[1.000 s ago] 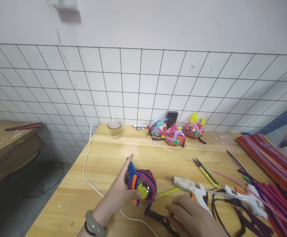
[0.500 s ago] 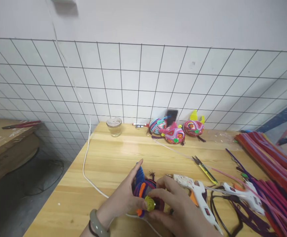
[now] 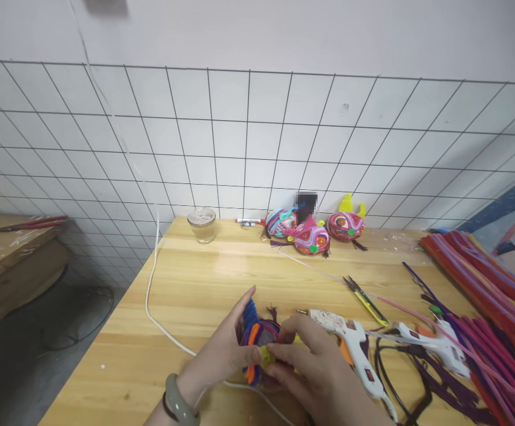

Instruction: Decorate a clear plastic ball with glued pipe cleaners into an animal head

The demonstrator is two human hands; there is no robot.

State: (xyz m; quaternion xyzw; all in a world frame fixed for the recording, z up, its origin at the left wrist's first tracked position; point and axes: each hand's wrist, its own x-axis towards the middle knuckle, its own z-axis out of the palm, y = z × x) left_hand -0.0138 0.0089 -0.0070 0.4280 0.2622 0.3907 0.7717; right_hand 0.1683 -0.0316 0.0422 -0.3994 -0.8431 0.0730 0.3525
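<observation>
My left hand (image 3: 226,352) is wrapped round the left side of a chenille-stem craft figure (image 3: 251,315), with blue, orange and purple fuzzy strips and a small dark tuft on top. A small yellow chenille coil (image 3: 266,356) sits on its front, under my left thumb tip. From the right, my right hand (image 3: 317,364) closes its finger and thumb tips at the edge of that coil. My fingers hide much of the figure. Just right of my right hand lies a white glue gun (image 3: 357,346).
Finished craft figures (image 3: 313,238) stand by the tiled wall, with a glass cup (image 3: 202,226) to their left. Yellow thread snips (image 3: 366,302), a second glue gun (image 3: 446,348) and bundled chenille stems (image 3: 474,278) lie right. A white cord (image 3: 168,332) crosses the table.
The view has shifted slightly. My right fingers have shifted a little over the yellow coil, covering more of it. My left hand keeps its hold on the figure.
</observation>
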